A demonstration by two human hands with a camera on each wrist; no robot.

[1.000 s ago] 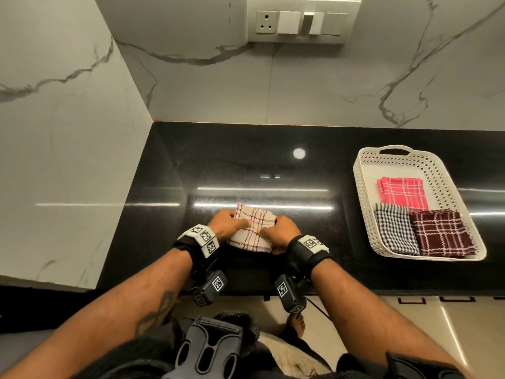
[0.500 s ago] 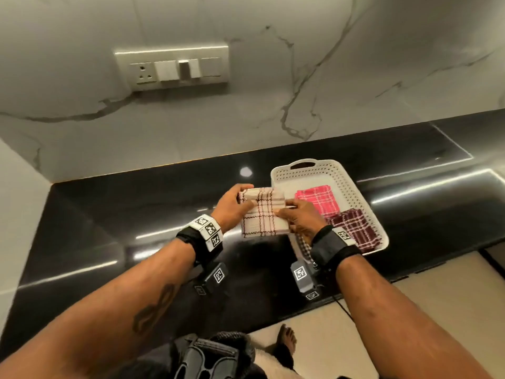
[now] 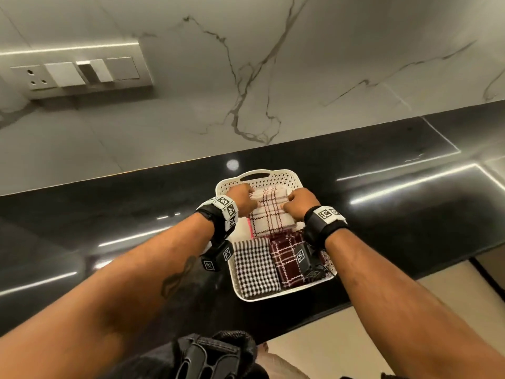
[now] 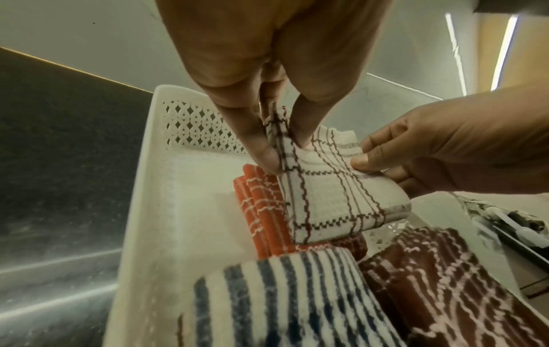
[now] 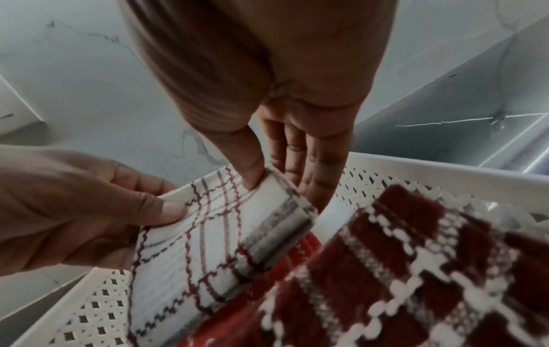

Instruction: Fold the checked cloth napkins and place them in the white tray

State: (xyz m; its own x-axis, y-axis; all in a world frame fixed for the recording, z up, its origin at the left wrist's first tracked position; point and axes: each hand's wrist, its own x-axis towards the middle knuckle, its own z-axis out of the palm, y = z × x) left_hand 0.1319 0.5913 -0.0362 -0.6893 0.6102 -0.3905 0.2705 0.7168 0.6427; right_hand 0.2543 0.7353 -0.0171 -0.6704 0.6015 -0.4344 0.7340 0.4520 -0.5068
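Note:
A folded white napkin with dark red checks hangs just above the far half of the white perforated tray. My left hand pinches its left edge between thumb and fingers. My right hand pinches its right edge, thumb on top. Under it lies a red checked napkin, mostly hidden in the head view. In the near half of the tray, a black-and-white checked napkin lies on the left and a maroon checked napkin on the right.
The tray sits on a glossy black countertop near its front edge. A marble wall rises behind, with a switch plate at the upper left. Beige floor shows below the counter.
Both hands lifted the folded white napkin off the counter and carried it right, from left of the tray to above its far half. The head view swung to follow.

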